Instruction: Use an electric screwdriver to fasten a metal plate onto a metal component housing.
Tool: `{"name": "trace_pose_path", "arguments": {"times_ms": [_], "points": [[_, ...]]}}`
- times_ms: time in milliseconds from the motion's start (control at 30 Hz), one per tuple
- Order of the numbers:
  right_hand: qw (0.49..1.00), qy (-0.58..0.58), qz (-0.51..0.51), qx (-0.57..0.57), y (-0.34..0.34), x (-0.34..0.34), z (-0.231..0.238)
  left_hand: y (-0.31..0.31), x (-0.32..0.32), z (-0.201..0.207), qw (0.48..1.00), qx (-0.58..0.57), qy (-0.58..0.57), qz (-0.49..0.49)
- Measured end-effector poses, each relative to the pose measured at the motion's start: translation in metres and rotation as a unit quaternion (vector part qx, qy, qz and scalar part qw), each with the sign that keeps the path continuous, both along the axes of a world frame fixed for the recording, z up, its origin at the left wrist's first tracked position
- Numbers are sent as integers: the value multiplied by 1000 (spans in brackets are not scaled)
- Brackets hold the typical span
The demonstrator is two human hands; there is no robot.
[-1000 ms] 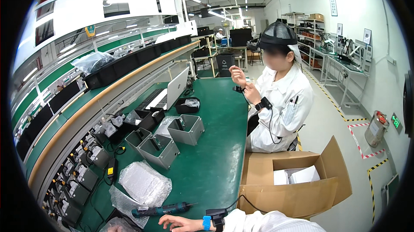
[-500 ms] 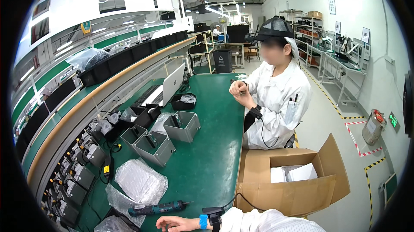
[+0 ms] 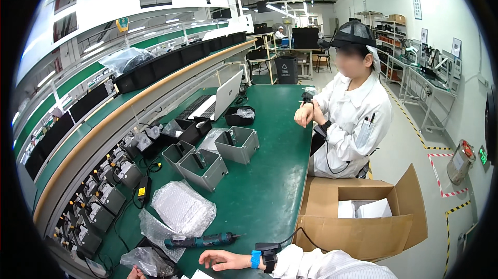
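Observation:
My right hand (image 3: 223, 260) reaches in from the lower right with fingers spread and holds nothing. Just beyond it lies a teal and black electric screwdriver (image 3: 205, 240), resting partly on bubble wrap. A white flat piece (image 3: 199, 275) shows at the lower edge beside that hand. Of my left hand (image 3: 136, 274) only some fingertips are visible at the bottom, close to a clear plastic bag (image 3: 145, 260) in a black tray; its grip is cut off. A bubble-wrapped packet (image 3: 184, 209) lies farther up the green table (image 3: 264, 185).
Grey open housings (image 3: 203, 170) stand mid-table, with a laptop (image 3: 226, 97) behind. Several grey units with cables (image 3: 111, 198) line the left side. An open cardboard box (image 3: 358, 232) is at the right; a co-worker (image 3: 353, 107) stands behind it, hands together at one wrist.
My view has shifted, so the scene sits farther right. Fingertips of my left hand and a white piece have come into view at the lower edge. The co-worker's hands have lowered slightly.

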State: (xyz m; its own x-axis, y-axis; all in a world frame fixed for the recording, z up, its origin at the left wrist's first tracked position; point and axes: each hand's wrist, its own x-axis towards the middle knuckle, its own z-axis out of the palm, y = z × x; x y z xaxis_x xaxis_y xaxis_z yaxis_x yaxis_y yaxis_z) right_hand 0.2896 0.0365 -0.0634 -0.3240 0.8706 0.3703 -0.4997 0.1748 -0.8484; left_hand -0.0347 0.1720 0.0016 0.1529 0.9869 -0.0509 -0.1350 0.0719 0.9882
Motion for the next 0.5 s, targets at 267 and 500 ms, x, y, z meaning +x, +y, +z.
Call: {"name": "trace_pose_path", "arguments": {"times_ms": [267,500], "points": [[1000,-1,6,0,5,-1,-2,31,13,16,978,64,194,-43],[1000,14,-8,-4,3,-1,0,42,25,21,974,81,208,-43]]}}
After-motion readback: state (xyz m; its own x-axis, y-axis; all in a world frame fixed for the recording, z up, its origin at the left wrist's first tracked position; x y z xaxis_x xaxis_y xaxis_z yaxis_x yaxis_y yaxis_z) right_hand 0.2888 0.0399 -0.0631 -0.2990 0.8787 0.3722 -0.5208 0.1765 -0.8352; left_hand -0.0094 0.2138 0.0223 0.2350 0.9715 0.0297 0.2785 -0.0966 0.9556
